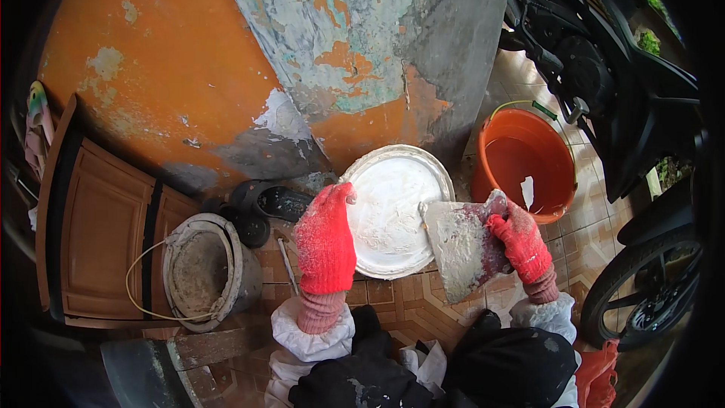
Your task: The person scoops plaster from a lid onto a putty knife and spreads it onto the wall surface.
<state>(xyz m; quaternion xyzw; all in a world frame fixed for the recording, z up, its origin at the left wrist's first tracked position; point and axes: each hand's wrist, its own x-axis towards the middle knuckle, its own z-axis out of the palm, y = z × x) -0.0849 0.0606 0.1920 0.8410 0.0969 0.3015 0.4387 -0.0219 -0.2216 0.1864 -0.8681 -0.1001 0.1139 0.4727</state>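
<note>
My left hand, in a red knit glove, grips the left rim of a round white tub holding smooth white paste with a few ridges. My right hand, in a matching gloved grip, is closed on a broad putty-smeared blade with a dark reddish handle. The blade's left edge overlaps the tub's right side. Whether it touches the paste, I cannot tell.
An orange bucket stands right of the tub, beside a black motorbike. A crusted grey bucket, black shoes, a thin stick and brown wooden panels lie left. A peeling orange-grey wall is ahead.
</note>
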